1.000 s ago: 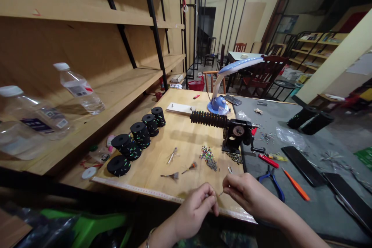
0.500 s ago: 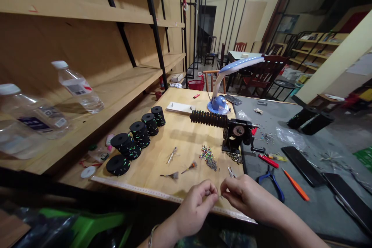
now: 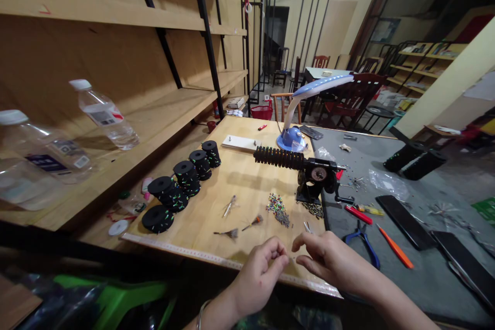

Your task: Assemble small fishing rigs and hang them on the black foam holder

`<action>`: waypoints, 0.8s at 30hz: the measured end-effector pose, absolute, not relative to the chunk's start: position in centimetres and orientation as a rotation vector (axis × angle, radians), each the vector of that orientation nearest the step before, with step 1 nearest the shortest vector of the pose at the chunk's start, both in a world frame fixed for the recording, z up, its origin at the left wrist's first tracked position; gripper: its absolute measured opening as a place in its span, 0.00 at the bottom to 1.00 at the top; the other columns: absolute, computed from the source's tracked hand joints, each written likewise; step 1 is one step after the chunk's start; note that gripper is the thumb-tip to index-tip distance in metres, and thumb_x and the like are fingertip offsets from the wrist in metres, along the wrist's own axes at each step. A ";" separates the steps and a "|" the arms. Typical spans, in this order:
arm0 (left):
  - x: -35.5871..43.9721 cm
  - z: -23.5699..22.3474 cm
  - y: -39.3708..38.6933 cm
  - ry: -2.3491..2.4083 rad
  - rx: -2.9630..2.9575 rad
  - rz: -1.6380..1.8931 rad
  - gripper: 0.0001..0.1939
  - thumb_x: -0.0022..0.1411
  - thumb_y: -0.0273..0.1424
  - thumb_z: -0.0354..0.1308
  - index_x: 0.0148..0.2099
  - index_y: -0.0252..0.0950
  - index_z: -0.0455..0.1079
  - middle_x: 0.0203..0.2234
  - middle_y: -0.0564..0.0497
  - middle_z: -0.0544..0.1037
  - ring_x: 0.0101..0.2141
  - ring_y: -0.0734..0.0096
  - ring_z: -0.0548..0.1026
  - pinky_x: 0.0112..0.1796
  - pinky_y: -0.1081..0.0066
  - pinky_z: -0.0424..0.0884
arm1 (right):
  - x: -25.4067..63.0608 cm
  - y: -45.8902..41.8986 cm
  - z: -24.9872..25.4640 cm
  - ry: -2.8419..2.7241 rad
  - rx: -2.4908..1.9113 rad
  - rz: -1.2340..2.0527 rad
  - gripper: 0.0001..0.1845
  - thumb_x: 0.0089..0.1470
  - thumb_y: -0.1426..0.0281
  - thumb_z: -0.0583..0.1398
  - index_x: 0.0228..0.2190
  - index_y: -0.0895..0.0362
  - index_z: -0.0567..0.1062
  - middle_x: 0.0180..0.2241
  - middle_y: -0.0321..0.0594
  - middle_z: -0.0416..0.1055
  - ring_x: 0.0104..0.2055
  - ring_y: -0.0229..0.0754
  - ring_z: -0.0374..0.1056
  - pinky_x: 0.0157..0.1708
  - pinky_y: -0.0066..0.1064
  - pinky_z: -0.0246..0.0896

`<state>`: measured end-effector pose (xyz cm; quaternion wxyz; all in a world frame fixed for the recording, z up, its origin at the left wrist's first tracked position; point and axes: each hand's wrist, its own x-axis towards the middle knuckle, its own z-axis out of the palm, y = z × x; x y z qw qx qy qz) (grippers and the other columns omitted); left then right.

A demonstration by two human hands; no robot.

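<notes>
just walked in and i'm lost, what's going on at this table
Someone has both bare hands over the table's near edge. The left hand is pinched shut, anything in it too small to make out; the right hand is open beside it. Beyond them are coloured bits and a black machine; black rolls stand to the left.

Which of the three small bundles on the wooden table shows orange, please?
The rightmost bundle, closest to the colourful pile; the far bundle looks pale, the near bundle grey.
</notes>
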<state>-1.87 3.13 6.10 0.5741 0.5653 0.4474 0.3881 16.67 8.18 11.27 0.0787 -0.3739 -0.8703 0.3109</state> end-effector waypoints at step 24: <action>-1.5 6.0 3.3 0.996 1.301 0.913 0.10 0.64 0.36 0.49 0.33 0.36 0.60 0.23 0.58 0.57 0.25 0.74 0.55 0.28 0.73 0.54 | 17.1 8.3 11.3 -2.631 -1.134 0.803 0.10 0.56 0.73 0.53 0.30 0.57 0.74 0.19 0.33 0.66 0.19 0.34 0.57 0.21 0.23 0.47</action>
